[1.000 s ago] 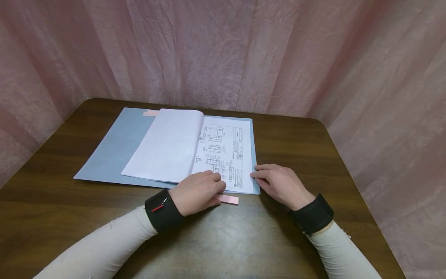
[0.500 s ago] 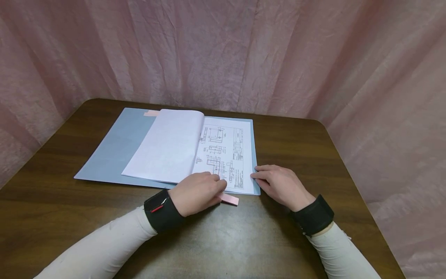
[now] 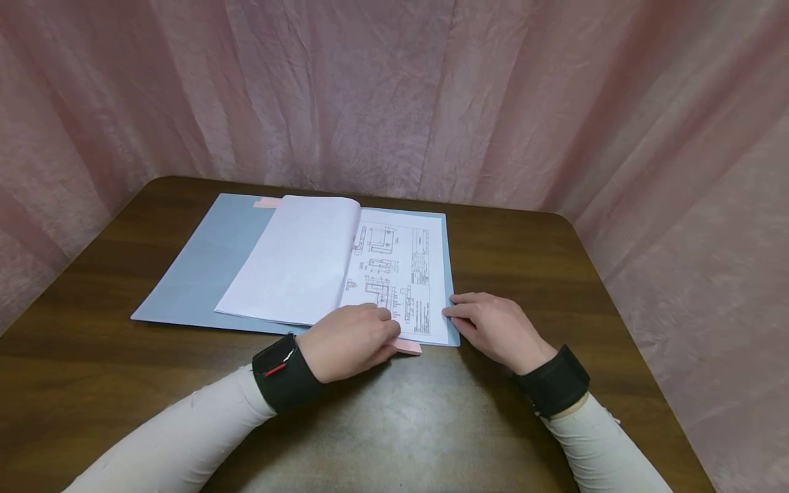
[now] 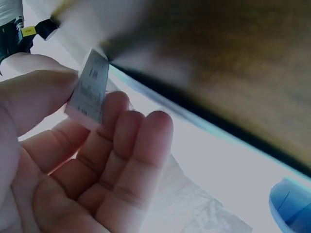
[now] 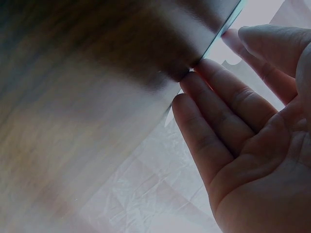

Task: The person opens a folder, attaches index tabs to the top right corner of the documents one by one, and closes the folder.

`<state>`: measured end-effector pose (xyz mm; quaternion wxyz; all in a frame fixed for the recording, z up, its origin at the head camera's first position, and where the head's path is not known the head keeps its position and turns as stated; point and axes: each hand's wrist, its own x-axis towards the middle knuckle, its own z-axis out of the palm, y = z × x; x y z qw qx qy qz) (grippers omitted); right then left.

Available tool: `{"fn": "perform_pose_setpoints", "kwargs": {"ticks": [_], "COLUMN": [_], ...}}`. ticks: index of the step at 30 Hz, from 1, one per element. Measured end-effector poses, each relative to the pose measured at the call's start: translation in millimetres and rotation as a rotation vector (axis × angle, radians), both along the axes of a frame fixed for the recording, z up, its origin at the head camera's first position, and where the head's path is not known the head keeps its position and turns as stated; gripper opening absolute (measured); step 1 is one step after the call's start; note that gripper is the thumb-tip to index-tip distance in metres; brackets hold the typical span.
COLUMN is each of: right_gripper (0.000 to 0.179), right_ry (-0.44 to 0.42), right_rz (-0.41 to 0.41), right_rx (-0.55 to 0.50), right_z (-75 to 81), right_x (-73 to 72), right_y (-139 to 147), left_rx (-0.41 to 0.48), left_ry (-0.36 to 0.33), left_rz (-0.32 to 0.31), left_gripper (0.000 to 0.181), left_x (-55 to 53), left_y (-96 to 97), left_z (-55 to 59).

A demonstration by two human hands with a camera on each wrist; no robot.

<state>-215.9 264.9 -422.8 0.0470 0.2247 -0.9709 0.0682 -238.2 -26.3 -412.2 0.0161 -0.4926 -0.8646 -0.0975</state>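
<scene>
My left hand [image 3: 351, 339] pinches a thin pink strip [image 3: 408, 348] between thumb and fingers, at the front edge of a light blue folder [image 3: 191, 274]. In the left wrist view the strip's face [image 4: 91, 87] carries small printed text, too blurred to read. The folder lies spread out, with a stack of white sheets in it. A blank page [image 3: 290, 263] is turned over to the left, and a technical drawing [image 3: 422, 236] shows on the right. The fingers of my right hand [image 3: 496, 329] rest, fairly straight, at the folder's right edge near its front corner.
Another pink strip [image 3: 267, 203] sticks to the folder's far left part, partly covered by the turned page. The dark wooden table [image 3: 511, 253] ends at a pink curtain [image 3: 382, 103] behind and at the right.
The pink strip has shifted slightly away from me, up against the folder's front edge, and less of it shows. The right hand and the pages stay practically still.
</scene>
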Motion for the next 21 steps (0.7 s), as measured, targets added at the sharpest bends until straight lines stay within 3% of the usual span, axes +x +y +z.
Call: {"fn": "perform_pose_setpoints", "kwargs": {"ticks": [6, 12, 16, 21], "right_gripper": [0.033, 0.026, 0.025, 0.032], "right_ry": [-0.009, -0.031, -0.025, 0.014], "right_rz": [-0.002, -0.002, -0.029, -0.040], "right_rx": [-0.002, -0.015, -0.024, -0.046], "right_z": [1.5, 6.4, 15.2, 34.3], "right_x": [-0.1, -3.9, -7.3, -13.4], "right_y": [-2.6, -5.5, -10.7, -23.9], "left_rx": [-0.059, 0.015, 0.096, 0.190], "left_ry": [0.022, 0.092, 0.084, 0.068], "left_rz": [-0.016, -0.005, 0.048, 0.160], "left_gripper": [0.027, 0.019, 0.015, 0.018], "left_x": [-1.6, -2.8, -8.2, -19.9], "left_y": [2.8, 1.2, -1.4, -8.7], "left_z": [3.6, 11.4, 19.3, 27.9]}}
